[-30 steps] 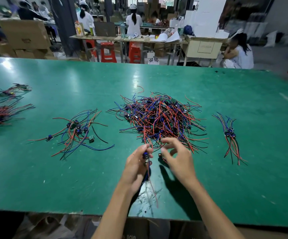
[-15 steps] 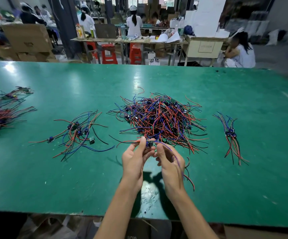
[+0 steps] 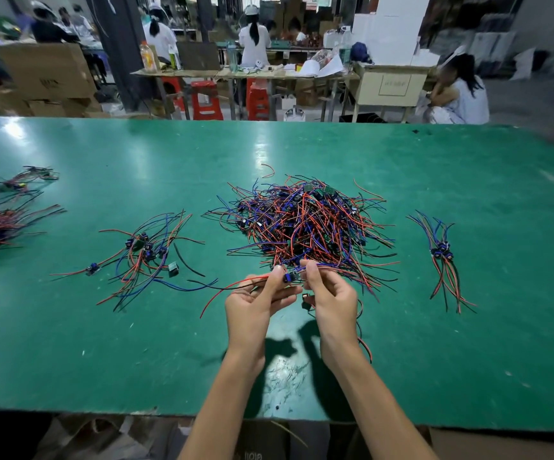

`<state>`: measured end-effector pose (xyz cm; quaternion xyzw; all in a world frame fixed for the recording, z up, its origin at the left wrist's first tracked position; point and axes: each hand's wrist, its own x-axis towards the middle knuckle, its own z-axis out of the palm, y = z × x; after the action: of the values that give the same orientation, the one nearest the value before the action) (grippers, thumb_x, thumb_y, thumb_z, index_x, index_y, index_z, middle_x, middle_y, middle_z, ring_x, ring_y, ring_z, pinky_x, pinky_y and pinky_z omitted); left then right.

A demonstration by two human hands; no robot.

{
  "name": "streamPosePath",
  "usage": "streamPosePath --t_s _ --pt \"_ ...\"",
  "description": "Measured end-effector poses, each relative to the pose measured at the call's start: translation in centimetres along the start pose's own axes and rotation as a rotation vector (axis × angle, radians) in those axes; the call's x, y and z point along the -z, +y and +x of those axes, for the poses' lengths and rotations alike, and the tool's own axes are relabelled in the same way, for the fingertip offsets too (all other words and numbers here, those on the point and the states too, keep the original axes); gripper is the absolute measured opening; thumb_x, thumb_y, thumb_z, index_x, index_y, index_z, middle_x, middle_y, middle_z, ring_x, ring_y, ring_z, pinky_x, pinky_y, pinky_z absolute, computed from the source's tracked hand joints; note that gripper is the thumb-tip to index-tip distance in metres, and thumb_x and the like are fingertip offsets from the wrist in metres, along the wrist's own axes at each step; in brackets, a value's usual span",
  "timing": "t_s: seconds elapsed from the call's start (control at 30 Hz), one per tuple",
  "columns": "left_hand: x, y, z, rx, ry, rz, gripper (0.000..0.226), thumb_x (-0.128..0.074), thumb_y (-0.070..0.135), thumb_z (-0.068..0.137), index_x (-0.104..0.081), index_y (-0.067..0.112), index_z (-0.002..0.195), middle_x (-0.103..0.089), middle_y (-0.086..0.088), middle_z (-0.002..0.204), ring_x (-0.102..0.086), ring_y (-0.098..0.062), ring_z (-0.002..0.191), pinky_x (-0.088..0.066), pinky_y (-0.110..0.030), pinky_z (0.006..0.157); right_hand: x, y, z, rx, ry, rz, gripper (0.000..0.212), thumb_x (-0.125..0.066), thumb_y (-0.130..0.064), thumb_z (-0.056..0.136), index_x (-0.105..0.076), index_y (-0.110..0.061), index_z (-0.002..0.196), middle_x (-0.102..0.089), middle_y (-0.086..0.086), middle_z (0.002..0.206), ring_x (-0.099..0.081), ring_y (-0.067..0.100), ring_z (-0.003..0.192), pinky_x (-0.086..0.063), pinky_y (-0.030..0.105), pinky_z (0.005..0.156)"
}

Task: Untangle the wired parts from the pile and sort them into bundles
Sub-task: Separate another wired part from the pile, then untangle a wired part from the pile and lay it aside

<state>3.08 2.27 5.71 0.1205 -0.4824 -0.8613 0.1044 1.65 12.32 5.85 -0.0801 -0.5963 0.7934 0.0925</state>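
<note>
Both hands — left (image 3: 255, 302), right (image 3: 330, 298) — pinch one wired part (image 3: 289, 277) just before the pile (image 3: 305, 224).

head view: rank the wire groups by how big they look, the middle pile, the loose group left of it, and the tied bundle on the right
1. middle pile, clearly largest
2. loose group on its left, spread wide
3. tied bundle on the right, narrowest

All lie about equally far from the camera, so the order holds.
</note>
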Motion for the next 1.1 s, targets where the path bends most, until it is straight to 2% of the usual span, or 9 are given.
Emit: streamPosePath --t_s 0.17,0.43,0.57,0.63,0.73,0.8,0.93,1.0,1.1 --pt "1.8 -0.3 0.1 -0.057 0.019 0.075 0.025 -0.074 0.028 0.083 -0.074 0.004 0.091 -0.077 -0.02 0.09 -0.076 -0.029 0.073 -0.059 -0.024 0.064 0.7 -0.6 1.0 -0.014 -0.032 0.016 0.016 -0.062 -0.022 0.1 -0.071 -0.01 0.095 -0.079 0.004 0.085 -0.071 0.008 0.076 -0.056 0.02 0.068" --pt "6.4 1.2 2.1 -0.048 0.361 0.043 0.016 -0.063 0.02 0.098 -0.065 0.006 0.093 -0.072 -0.009 0.082 -0.062 -0.015 0.067 -0.054 -0.018 0.058 2.1 -1.3 2.5 -0.037 -0.193 -0.119 0.017 -0.06 -0.019 0.101 -0.064 -0.004 0.095 -0.076 0.003 0.074 -0.07 0.013 0.065 -0.06 0.023 0.066" --pt "5.7 2.6 2.2 -0.31 0.683 0.586 0.011 -0.064 0.024 0.095 -0.066 0.015 0.102 -0.065 -0.003 0.104 -0.053 -0.013 0.08 -0.048 -0.039 0.088 2.5 -1.9 2.9 0.007 -0.264 -0.179 0.015 -0.062 -0.015 0.1 -0.064 -0.002 0.092 -0.073 0.004 0.07 -0.067 0.013 0.06 -0.059 0.026 0.062" --pt "4.3 3.5 1.7 -0.501 0.484 0.785 0.008 -0.066 0.023 0.095 -0.07 0.018 0.099 -0.068 0.002 0.101 -0.057 -0.015 0.084 -0.048 -0.037 0.087 2.5 -2.3 3.2 0.022 -0.297 -0.209 0.018 -0.062 -0.014 0.099 -0.063 0.003 0.093 -0.072 0.005 0.068 -0.065 0.014 0.056 -0.059 0.025 0.057" --pt "1.2 3.8 0.8 -0.231 -0.158 0.686 0.016 -0.061 0.027 0.098 -0.074 0.017 0.098 -0.075 -0.002 0.091 -0.068 -0.013 0.08 -0.05 -0.027 0.072 2.5 -2.7 3.5 -0.011 -0.378 -0.208 0.022 -0.062 -0.011 0.099 -0.063 0.01 0.098 -0.072 0.005 0.067 -0.064 0.013 0.052 -0.057 0.023 0.052" --pt "-0.3 3.1 0.3 -0.127 -0.373 0.677 0.021 -0.056 0.024 0.101 -0.074 0.013 0.102 -0.076 -0.005 0.09 -0.072 -0.016 0.075 -0.053 -0.025 0.067 2.6 -2.8 3.6 0.029 -0.403 -0.256 0.019 -0.064 -0.015 0.099 -0.07 0.002 0.093 -0.072 0.002 0.067 -0.063 0.011 0.054 -0.054 0.021 0.05" --pt "-1.5 1.9 0.0 0.007 -0.409 0.488 0.023 -0.055 0.012 0.102 -0.072 -0.004 0.106 -0.075 -0.01 0.087 -0.067 -0.017 0.055 -0.052 -0.021 0.055 3.2 -2.2 3.7 0.235 -0.245 -0.476 0.016 -0.073 -0.028 0.092 -0.08 -0.017 0.084 -0.074 0.001 0.087 -0.065 0.004 0.075 -0.051 0.018 0.067" --pt "-1.7 1.8 -0.1 0.073 -0.417 0.459 0.024 -0.055 0.011 0.102 -0.072 -0.007 0.104 -0.075 -0.006 0.081 -0.064 -0.015 0.051 -0.049 -0.02 0.05 3.4 -1.7 3.2 0.212 -0.205 -0.407 0.014 -0.074 -0.031 0.091 -0.082 -0.019 0.086 -0.068 0.004 0.096 -0.056 -0.001 0.07 -0.051 0.013 0.063" --pt "-2.2 2.0 -0.3 0.127 -0.335 0.409 0.023 -0.056 0.008 0.1 -0.074 -0.005 0.094 -0.073 -0.008 0.075 -0.061 -0.016 0.045 -0.045 -0.02 0.041 3.2 -1.0 2.3 0.122 -0.261 -0.346 0.022 -0.061 -0.031 0.1 -0.081 -0.021 0.096 -0.068 0.0 0.107 -0.064 0.005 0.079 -0.055 0.02 0.069"
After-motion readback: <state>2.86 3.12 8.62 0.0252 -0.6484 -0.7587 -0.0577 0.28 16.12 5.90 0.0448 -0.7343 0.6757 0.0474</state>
